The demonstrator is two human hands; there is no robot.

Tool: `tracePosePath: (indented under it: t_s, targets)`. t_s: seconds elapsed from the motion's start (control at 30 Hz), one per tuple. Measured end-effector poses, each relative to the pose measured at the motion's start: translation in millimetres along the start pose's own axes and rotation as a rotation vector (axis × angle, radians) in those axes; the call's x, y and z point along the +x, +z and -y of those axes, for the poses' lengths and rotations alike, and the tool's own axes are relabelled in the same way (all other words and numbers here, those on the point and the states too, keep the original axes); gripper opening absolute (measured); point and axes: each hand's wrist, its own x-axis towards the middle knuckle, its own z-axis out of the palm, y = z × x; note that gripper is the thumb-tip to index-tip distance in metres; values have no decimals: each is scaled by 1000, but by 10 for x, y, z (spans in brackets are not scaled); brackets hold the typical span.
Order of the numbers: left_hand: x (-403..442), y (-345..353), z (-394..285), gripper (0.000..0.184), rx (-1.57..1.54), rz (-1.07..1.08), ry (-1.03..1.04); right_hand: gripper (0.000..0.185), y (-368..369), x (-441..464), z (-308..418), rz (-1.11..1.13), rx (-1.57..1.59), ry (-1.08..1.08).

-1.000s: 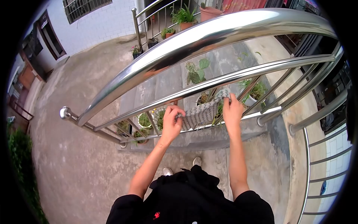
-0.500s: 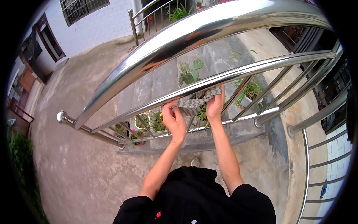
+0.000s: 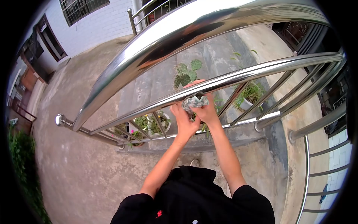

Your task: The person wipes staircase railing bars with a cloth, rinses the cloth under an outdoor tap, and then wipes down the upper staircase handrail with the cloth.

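Observation:
A grey, bunched cloth (image 3: pixel 194 102) is gathered between my two hands at the lower rail (image 3: pixel 216 83) of a shiny metal handrail. My left hand (image 3: pixel 185 121) is closed on the cloth's left and lower side, just under the rail. From the right, my right hand (image 3: pixel 207 109) grips the same cloth, its thumb pressed on the front and some fingers reaching up behind the rail. The cloth looks crumpled, with a dark fold at its top. Part of the fingers of both hands is hidden by the cloth and rail.
The thick curved top rail (image 3: pixel 156 46) arches above my hands. Behind the bars stand a cactus (image 3: pixel 186 72), a white-potted plant (image 3: pixel 249 98) and several flowerpots (image 3: pixel 159 122) on concrete steps. Another metal railing (image 3: pixel 324 160) runs along the right.
My hands have come together, and the cloth stretched between them is now bunched up. The fingers of my right hand have moved up around the back of the rail.

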Motion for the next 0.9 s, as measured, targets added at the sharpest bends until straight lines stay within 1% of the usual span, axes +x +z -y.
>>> tracePosePath:
  t_s: [0.03,0.07,0.1,0.13,0.17,0.2,0.27,0.3,0.33,0.37,0.4,0.43,0.47,0.5,0.53,0.57,0.6,0.67,0.7,0.73,0.8,0.83,0.9]
  targets:
    - [106,6,21,61,58,-24,61,65,-64,91,-58,94,-191,-108]
    - [196,40,91,61,55,-18,62,70,-102,141,-96,190,-382,-216]
    - [276,77,176,56,-168,62,-40,81,23,203,69,152,-298,-84]
    - [319,107,244,51,-388,141,-143,81,61,223,92,147,-298,-83]
    - [361,100,217,36,-315,115,-97,82,87,244,103,223,-91,19]
    - [365,102,193,36,-313,121,-96,84,100,266,126,297,117,119]
    - [335,116,150,30,-358,118,-49,85,88,319,186,322,122,106]
    - [322,112,132,29,-342,117,-29,85,86,322,198,371,140,164]
    - [274,136,237,29,-341,128,-33,85,86,313,204,419,159,222]
    - [215,183,418,30,-328,190,-52,69,121,302,195,387,148,129]
    - [200,182,476,31,-314,247,-71,69,121,288,146,384,149,132]
    - [138,165,519,34,-431,284,-199,68,111,256,57,388,152,176]
    - [89,180,544,34,-431,282,-205,66,106,223,-14,393,154,221]
    - [46,219,576,36,-387,225,-191,66,89,174,-67,394,154,225]
    - [3,249,613,39,-342,168,-178,63,62,102,-102,396,142,353]
    - [-77,291,717,43,-371,149,-208,59,26,26,-149,399,128,482]
    - [-116,324,836,43,-372,148,-212,59,-38,-74,-286,400,128,486]
    - [-207,365,1045,47,-157,240,-160,54,-138,-329,-546,144,187,393]
    - [-148,433,1024,48,-422,149,-241,41,35,-371,-385,-99,46,237]
    - [-152,431,993,48,-423,152,-241,41,90,-286,-301,-102,45,237]
    - [-91,309,758,52,-431,157,-263,34,152,-135,-207,0,-175,309]
    - [-42,250,651,52,-428,159,-263,34,194,-119,-177,-2,-172,309]
    - [71,163,484,55,-322,207,-258,29,252,-71,-128,-65,-372,153]
